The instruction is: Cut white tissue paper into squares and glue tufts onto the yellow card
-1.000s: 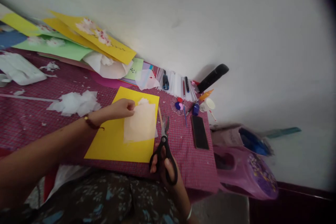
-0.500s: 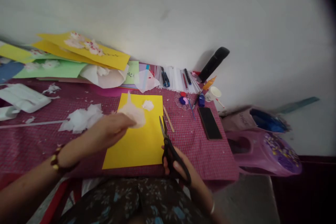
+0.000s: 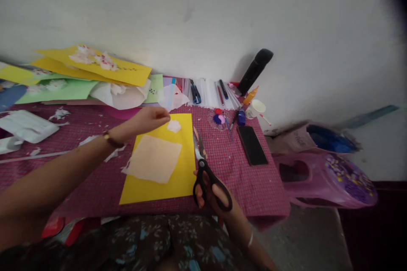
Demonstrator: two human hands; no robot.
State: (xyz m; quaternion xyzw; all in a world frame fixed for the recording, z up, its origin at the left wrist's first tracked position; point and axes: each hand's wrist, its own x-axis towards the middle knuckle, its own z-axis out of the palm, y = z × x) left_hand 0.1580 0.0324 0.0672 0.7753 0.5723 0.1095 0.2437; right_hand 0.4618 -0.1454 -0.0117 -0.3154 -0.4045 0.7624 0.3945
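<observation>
My right hand (image 3: 212, 194) grips black-handled scissors (image 3: 206, 169) at the right edge of a yellow paper sheet (image 3: 162, 159) lying on the red checked tablecloth (image 3: 254, 182). A pale tissue square (image 3: 154, 164) lies flat on the yellow sheet. My left hand (image 3: 149, 118) reaches over the sheet's far edge with fingers pinched together. It hovers beside a small white tissue wad (image 3: 174, 125); I cannot tell whether anything is in the pinch.
A black phone (image 3: 252, 145) lies right of the scissors. Pens, paint pots (image 3: 219, 117) and a small cup (image 3: 256, 108) sit by the wall. Coloured paper sheets (image 3: 92, 65) pile up at the back left. White tissue scraps (image 3: 25, 125) lie left. A purple bag (image 3: 327, 178) stands right of the table.
My left hand lifted the tissue square, then let it drop flat lower on the yellow sheet and moved to the far edge. The scissors hand shifted slightly right as the view turned.
</observation>
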